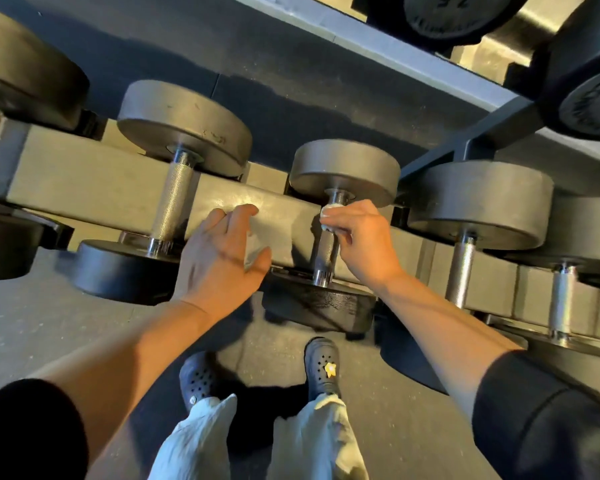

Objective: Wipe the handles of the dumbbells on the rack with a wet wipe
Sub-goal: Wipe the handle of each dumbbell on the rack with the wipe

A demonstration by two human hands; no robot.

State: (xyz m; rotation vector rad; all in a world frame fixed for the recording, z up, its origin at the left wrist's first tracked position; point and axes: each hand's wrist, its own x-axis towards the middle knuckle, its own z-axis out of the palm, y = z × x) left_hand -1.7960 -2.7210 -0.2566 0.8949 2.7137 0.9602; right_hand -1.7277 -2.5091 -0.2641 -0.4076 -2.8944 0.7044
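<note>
- My right hand (361,244) is clenched on the wet wipe (330,213), a small white wad pinched against the far end of the handle (326,252) of the middle dumbbell, just under its far head (345,171).
- My left hand (222,251) is released, fingers spread and flat on the rack rail (94,188) at about 9 o'clock from the right hand; it grasps nothing.
- Relative to the grip, the wipe sits at the fingertips, at roughly 10 o'clock from the middle of the right hand, and only a small corner of it shows. Most of the bare handle runs toward 6 o'clock from the wipe, down to the near head (321,306).
- Risk one, as I judge it: the wad is bunched small, so a stroke down the handle could cover only one side and leave the underside untouched unless the fingers wrap round.
- Risk two: the knurled steel may drag and tear the wipe, or pull it out of a fingertip pinch, dropping it to the floor (32,341) by my shoes (321,367).
- Risk three: pressing sideways could roll the dumbbell in its cradle and nip a finger against the rail; the left hand lies near that gap.
- The neighbouring handle (174,202) at 9 o'clock and the one (461,268) at 3 o'clock carry no wipe; I cannot tell whether they are clean.
</note>
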